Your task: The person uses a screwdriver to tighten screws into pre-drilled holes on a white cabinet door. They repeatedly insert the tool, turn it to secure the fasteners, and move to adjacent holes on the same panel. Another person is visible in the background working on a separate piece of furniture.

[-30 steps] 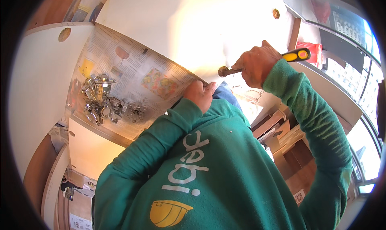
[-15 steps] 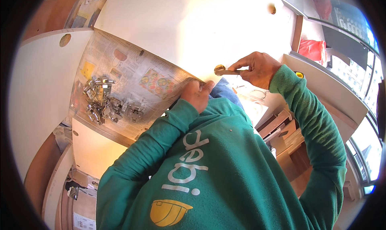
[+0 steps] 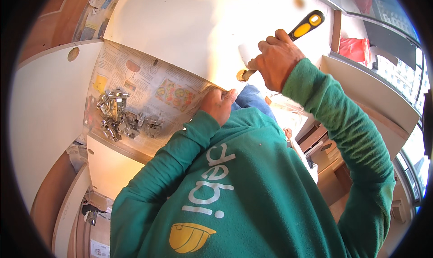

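Note:
My right hand [image 3: 276, 61] is closed round the blade of a chisel, whose black and yellow handle [image 3: 307, 25] sticks out beyond the fist toward the upper right. The blade's tip is at a round hole [image 3: 241, 76] near the close edge of a large white panel [image 3: 167, 21]. How deep the tip sits cannot be made out. My left hand [image 3: 218, 105] grips that same edge just left of the hole, thumb on top and the other fingers partly hidden.
Several metal cabinet hinges [image 3: 115, 109] lie piled on newspaper [image 3: 135, 61] to the left. Another white panel [image 3: 49, 118] with a round hole stands at the far left. A red bag [image 3: 354, 50] is by the window at right, above a long pale board [image 3: 365, 88].
My right hand has shifted left and turned, swinging the chisel's handle up from beside my sleeve to the upper right. The tip stays at the hole. My left hand has hardly moved.

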{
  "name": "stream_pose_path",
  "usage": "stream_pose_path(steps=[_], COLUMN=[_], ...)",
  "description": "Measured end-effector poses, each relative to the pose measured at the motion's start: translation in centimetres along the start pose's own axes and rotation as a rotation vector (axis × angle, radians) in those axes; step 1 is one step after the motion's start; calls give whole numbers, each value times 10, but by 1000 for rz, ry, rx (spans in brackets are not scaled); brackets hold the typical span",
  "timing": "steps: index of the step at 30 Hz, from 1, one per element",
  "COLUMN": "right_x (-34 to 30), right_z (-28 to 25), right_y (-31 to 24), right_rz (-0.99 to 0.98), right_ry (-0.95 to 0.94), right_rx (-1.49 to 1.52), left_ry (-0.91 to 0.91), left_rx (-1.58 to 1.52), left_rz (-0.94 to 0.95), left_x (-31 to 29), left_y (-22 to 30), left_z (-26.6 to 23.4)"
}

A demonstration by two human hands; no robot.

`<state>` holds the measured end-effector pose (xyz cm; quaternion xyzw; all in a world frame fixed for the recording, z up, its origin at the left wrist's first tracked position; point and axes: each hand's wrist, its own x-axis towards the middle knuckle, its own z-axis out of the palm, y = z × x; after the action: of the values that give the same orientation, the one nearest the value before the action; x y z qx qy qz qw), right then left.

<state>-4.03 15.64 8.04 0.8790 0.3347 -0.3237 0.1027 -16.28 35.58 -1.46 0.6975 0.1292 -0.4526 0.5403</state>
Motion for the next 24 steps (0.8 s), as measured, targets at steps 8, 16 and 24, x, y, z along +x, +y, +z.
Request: stream_pose_path(steps=[8, 16, 24], right_x=[13, 0, -31], right_z=[1, 7, 5], right_y=[16, 22, 32], right_rz=[-14, 81, 250], right_ry=[-139, -186, 103], right_rx=[208, 440, 548], left_ry=[22, 44, 105], left_rx=[43, 72, 603], left_rz=[-66, -9, 229], left_x=[-1, 3, -33], left_y=[3, -7, 78], left_z=[1, 3, -22])
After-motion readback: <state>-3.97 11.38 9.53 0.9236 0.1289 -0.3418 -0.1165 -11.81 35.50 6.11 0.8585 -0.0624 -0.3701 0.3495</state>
